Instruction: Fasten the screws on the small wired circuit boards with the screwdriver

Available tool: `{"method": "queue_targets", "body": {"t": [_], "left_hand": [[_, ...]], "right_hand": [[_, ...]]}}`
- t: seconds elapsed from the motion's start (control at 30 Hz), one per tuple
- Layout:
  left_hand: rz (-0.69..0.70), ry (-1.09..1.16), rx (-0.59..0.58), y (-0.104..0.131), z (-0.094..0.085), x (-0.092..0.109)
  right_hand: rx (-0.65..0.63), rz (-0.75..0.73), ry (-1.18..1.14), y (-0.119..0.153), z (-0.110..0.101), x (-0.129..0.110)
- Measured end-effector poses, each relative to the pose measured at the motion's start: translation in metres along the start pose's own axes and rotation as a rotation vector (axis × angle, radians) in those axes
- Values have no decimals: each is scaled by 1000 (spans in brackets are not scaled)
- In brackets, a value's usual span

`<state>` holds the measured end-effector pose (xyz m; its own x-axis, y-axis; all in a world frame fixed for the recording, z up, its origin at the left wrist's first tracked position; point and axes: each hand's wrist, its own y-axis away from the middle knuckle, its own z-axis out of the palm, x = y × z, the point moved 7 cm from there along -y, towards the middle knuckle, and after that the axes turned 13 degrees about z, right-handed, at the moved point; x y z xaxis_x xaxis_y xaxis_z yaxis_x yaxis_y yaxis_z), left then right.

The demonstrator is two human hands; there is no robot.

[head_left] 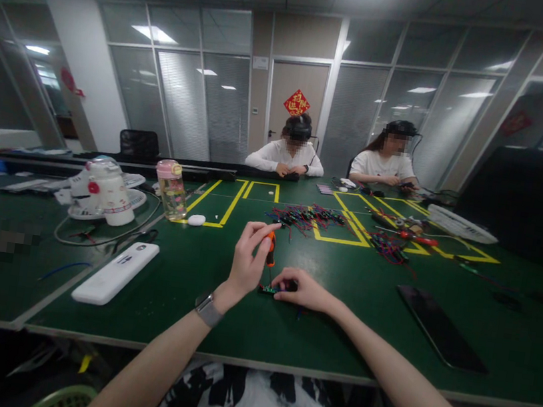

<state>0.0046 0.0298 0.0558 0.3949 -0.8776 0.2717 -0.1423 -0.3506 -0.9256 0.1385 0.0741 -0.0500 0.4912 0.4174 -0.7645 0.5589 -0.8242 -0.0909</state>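
Observation:
My left hand (249,257), a watch on its wrist, is closed around the handle of an orange and black screwdriver (271,255). The screwdriver stands nearly upright with its shaft pointing down. Below it, a small green circuit board (266,290) lies on the green table, and the shaft's tip reaches it. With bent fingers my right hand (302,290) holds the board at its right side, covering part of it. Past my hands is a pile of circuit boards with red and blue wires (310,218).
A white power bank (116,274) lies to the left, a black phone (440,328) to the right. Further left are a pink-lidded bottle (171,191) and a white bottle (113,198). A second wire bundle (389,247) lies right. Two people (286,155) sit across the table.

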Motion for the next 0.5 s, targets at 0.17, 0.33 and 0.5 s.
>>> {"method": "queue_targets", "body": {"t": [0.17, 0.33, 0.5], "left_hand": [[-9, 61, -7, 0, 2, 0], [26, -33, 43, 0, -2, 1], [-8, 25, 31, 0, -1, 0]], "right_hand": [[-2, 14, -8, 0, 0, 1], [-1, 17, -16, 0, -1, 1], [-3, 16, -22, 0, -1, 0]]}}
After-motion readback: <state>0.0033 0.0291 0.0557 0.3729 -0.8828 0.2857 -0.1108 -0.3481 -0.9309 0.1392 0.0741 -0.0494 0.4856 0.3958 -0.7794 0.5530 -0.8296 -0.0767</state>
